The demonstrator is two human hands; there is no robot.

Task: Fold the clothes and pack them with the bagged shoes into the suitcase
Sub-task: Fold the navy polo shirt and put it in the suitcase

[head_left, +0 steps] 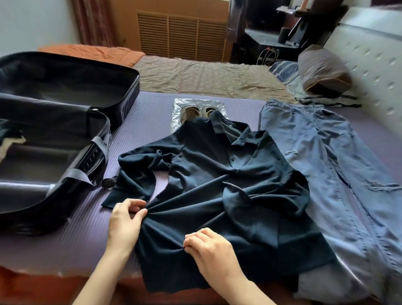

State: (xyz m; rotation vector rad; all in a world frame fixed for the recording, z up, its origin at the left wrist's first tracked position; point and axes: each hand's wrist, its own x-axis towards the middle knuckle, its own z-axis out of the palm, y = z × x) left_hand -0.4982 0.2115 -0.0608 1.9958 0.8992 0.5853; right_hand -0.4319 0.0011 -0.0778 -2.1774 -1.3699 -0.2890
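Purple-covered bed [60,239] carries the dark shirt [220,186], rumpled near its front edge, with the left hand [126,220] and right hand [212,252] each pinching its cloth. An uneven pull would likely bunch it further or drag the collar across the bagged shoes [196,110].

No readable text, label, brand, number or sign anywhere in view. Checked: the dark navy collared button-up shirt [231,174], the light blue ripped denim jeans [330,150], the black hard-shell suitcase [131,86] and the clear plastic bag [177,104] with tan sandals [188,112]. Nothing legible on any of them.
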